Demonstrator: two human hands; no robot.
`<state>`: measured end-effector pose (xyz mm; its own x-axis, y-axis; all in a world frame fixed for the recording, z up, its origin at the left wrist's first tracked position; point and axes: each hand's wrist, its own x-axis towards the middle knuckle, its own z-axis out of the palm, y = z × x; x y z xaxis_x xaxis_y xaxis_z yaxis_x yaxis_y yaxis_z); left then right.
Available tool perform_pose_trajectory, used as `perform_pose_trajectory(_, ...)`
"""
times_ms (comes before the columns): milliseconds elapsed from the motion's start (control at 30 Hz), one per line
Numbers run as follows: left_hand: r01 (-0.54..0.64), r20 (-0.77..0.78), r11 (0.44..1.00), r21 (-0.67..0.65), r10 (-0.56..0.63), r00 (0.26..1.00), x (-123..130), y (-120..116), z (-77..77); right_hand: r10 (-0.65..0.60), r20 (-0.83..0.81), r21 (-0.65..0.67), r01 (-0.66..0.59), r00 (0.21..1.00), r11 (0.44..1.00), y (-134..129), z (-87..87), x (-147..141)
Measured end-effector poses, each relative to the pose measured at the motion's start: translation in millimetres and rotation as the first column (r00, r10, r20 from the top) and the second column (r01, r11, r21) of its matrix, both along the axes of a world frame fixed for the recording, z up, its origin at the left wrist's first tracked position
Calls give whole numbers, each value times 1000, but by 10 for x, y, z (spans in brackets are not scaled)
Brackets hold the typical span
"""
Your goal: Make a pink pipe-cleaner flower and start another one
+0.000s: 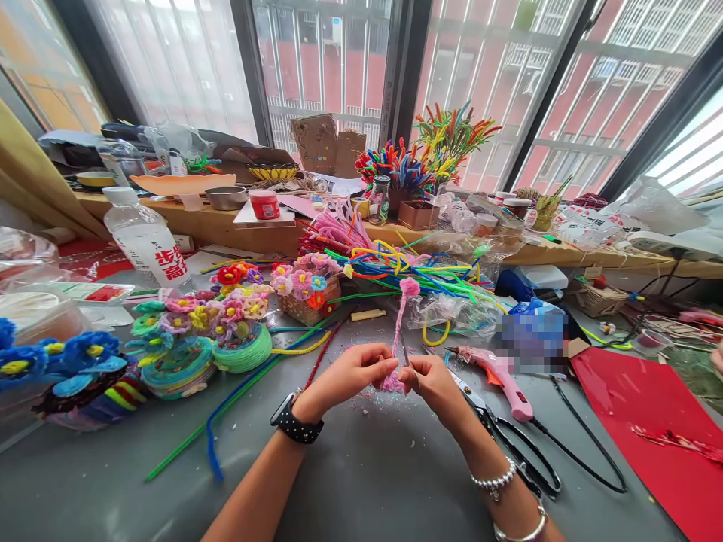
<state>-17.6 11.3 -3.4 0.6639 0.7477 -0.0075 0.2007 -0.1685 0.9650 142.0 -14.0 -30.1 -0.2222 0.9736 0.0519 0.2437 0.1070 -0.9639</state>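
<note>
The pink fuzzy stem [399, 320] is standing nearly upright over the bench [361, 482], its knobbed end [410, 287] uppermost; the left hand [358, 374], the nearer, is pinching its lower part in narrowed fingers [387, 367]; the right hand [437, 385] is gripping a slim metal tool [405, 350] just right of the stem, contact between the two being impossible to tell

A craft workspace is indicated. Bundles of fuzzy pipe cleaners [342, 232] are heaped on the grey worktop [367, 482], where a pink glue gun [513, 388] and large scissors [468, 390] are laid out. Fuzzy flowers [248, 307] are set in small pots [244, 349], and supplies are crowded along a ledge [271, 239] beneath barred windows [321, 56].
</note>
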Motion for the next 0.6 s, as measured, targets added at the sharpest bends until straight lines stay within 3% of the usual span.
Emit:
perform_pose_trajectory(233, -49, 91, 998, -25, 51, 995, 58, -6, -22, -74, -7, 45, 74, 997, 996, -25, -17, -67)
perform_pose_trajectory(400, -163, 158, 985, -52, 170, 973, 81, -17, 40, -106, 58, 64, 102, 993, 993, -28, -17, -82)
perform_pose_trajectory(600, -221, 129, 975, -30, 223, 966, 85, -14, 37, 2, 53, 35, -3, 999, 999, -13, -28, -95)
